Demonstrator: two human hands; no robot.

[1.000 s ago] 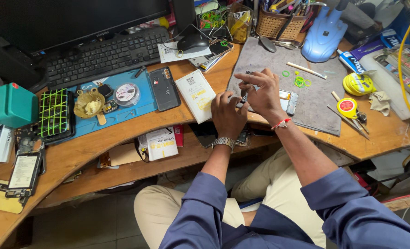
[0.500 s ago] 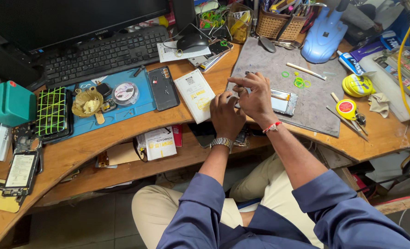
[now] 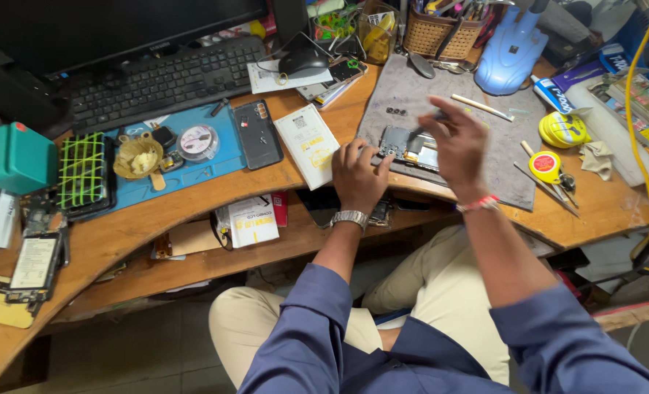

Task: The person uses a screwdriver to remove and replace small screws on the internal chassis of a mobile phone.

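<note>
Sitting at the bottom of the view, the person's lap in beige trousers (image 3: 441, 306) and blue sleeves (image 3: 317, 321) are cut off by the lower edge. Above them a wooden shelf (image 3: 193, 263) under the desk holds a small white box (image 3: 254, 221), partly in shadow. The left hand (image 3: 359, 174), a metal watch on its wrist, rests palm down with fingers curled onto the near-left corner of an opened phone with bare circuitry (image 3: 410, 146); the fingers press it rather than wrap it. That phone lies on a grey felt work mat (image 3: 485, 124) at the middle of the wooden desk (image 3: 602, 211). The right hand (image 3: 462, 142) hovers over the phone's right half and hides it; thumb and forefinger are pinched nearly together on something thin, blurred and too small to name. At nine o'clock from the phone lie a white rectangular card (image 3: 308, 144), a dark phone face down (image 3: 257, 133) and a blue silicone mat (image 3: 186, 157). At twelve o'clock stands a woven tool basket (image 3: 440, 33), and at ten o'clock a black keyboard (image 3: 164, 76), its monitor cropped by the top edge.
</note>
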